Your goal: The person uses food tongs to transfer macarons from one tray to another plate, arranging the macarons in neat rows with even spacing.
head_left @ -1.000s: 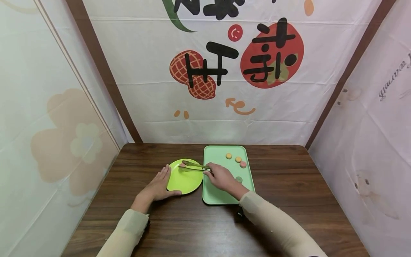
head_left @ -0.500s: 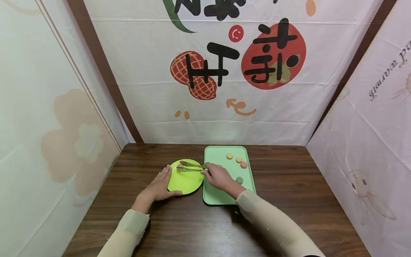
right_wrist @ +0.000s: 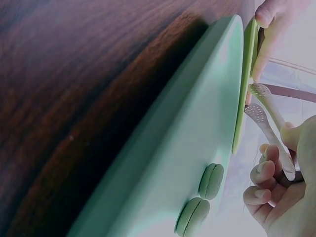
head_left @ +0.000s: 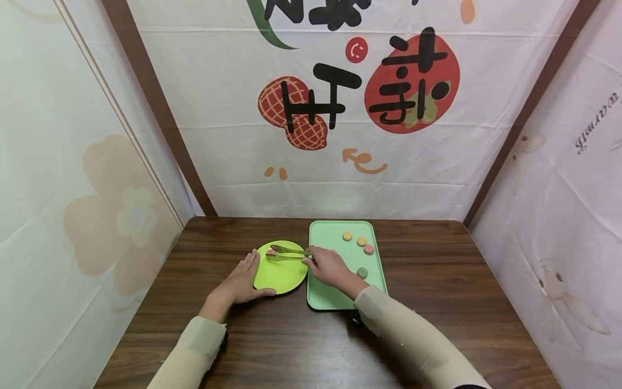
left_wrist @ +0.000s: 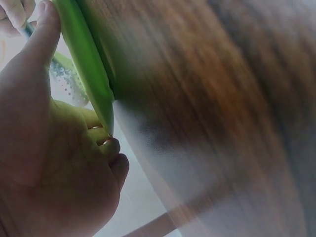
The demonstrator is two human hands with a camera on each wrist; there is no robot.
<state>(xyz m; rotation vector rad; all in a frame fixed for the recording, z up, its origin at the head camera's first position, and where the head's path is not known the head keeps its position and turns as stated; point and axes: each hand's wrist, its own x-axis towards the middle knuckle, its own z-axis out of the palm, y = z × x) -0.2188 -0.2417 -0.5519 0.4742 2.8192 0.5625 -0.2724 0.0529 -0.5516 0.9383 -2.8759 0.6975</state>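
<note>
Clearly, right fingers [right_wrist: 262, 172] curled round tongs [right_wrist: 274, 137]; left fingers [head_left: 246, 262] straight against lime plate [head_left: 282, 278].

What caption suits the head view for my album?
Right hand holds tongs over a lime plate, left hand at its rim, macarons on a mint tray.

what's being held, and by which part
The right hand holds the perforated tongs by their handle end. The left hand touches the rim of the lime-green plate. Whether the tongs grip the pink macaron is unclear.
</note>
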